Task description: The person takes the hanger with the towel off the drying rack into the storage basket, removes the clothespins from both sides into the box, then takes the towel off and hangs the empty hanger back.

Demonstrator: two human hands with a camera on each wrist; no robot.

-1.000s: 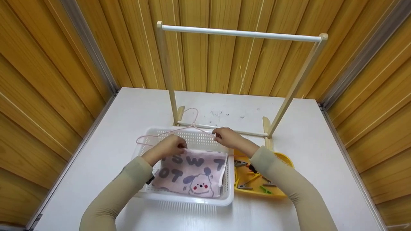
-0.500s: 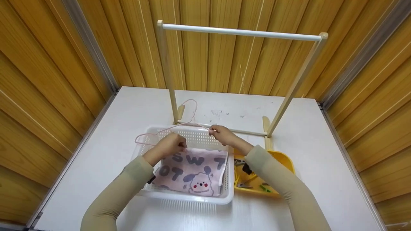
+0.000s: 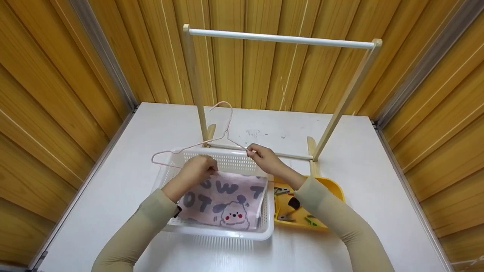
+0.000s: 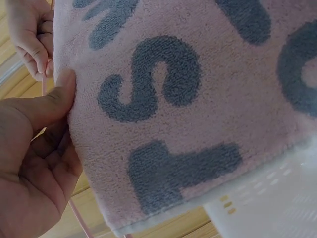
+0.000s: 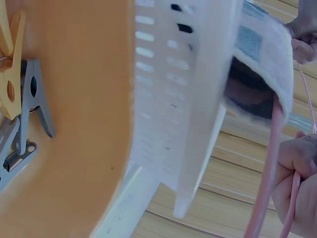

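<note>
My left hand (image 3: 197,170) pinches the upper edge of a pink towel (image 3: 211,189) with grey letters and a puppy picture. In the left wrist view, thumb and fingers of the left hand (image 4: 37,148) grip the towel's edge (image 4: 163,129). The towel's lower part lies in a white basket (image 3: 270,211). My right hand (image 3: 265,158) holds the right shoulder of a pink clothes hanger (image 3: 227,131), whose hook points up. In the right wrist view, the hanger's bar (image 5: 270,158) runs into the towel's fold (image 5: 262,89); how far it passes is hidden.
A yellow tray (image 3: 339,187) with several clothespins (image 5: 34,104) stands right of the basket, partly under the right forearm. Behind stands a wooden rack with a white top rail (image 3: 280,38). Wood-patterned walls enclose the white table (image 3: 382,211).
The hanger's hook has risen and tilted upright, with the right hand turning its shoulder up slightly. The left hand keeps its pinch on the towel, shifting slightly up and left.
</note>
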